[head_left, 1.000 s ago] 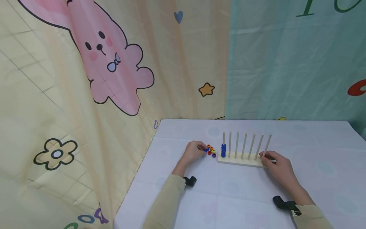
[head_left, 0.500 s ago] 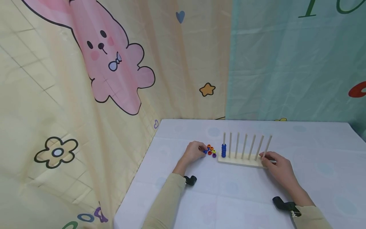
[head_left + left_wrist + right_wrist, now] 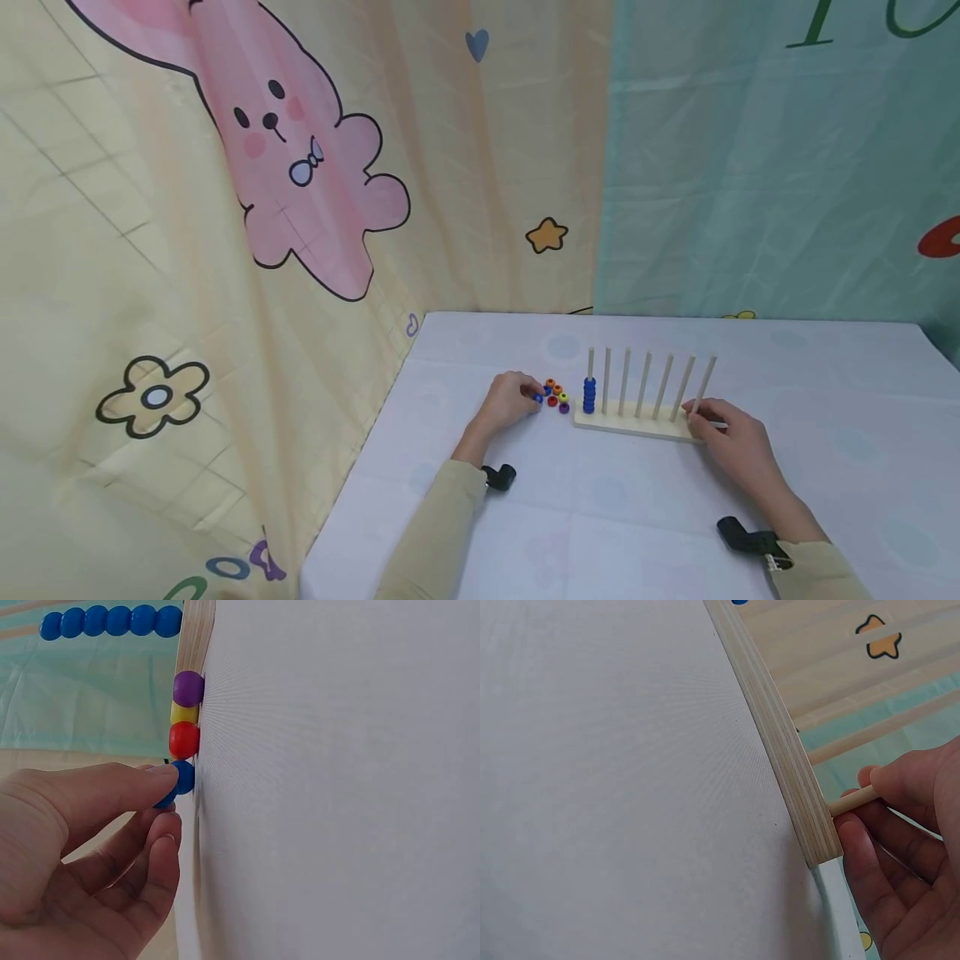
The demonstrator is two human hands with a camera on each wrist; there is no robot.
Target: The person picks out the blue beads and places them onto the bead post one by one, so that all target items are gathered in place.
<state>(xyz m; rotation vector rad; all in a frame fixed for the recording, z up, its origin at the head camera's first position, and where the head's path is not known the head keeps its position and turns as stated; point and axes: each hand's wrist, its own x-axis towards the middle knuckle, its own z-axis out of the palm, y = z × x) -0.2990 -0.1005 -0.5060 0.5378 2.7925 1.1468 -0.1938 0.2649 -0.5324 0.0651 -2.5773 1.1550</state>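
My left hand (image 3: 508, 400) pinches a blue bead (image 3: 166, 798) between thumb and fingertips, close over the white table. Right by the thumb tip is another blue bead (image 3: 184, 778), in line with a red bead (image 3: 184, 740), a yellow bead (image 3: 184, 713) and a purple bead (image 3: 188, 689). To the right stands a pale wooden peg rack (image 3: 637, 423) with a row of upright pegs. Its leftmost peg carries a stack of blue beads (image 3: 589, 396); the others are bare. At the rack's right end my right hand (image 3: 735, 433) grips the last peg (image 3: 855, 800) near its foot.
Orange beads (image 3: 553, 386) lie at the back of the small loose cluster, between the left hand and the rack. A white cloth covers the table (image 3: 600, 500). Printed curtains (image 3: 480, 167) hang behind and to the left.
The left fingertips have closed on a blue bead and drawn it slightly towards the hand, apart from the other blue one. The right hand keeps its grip on the end peg.
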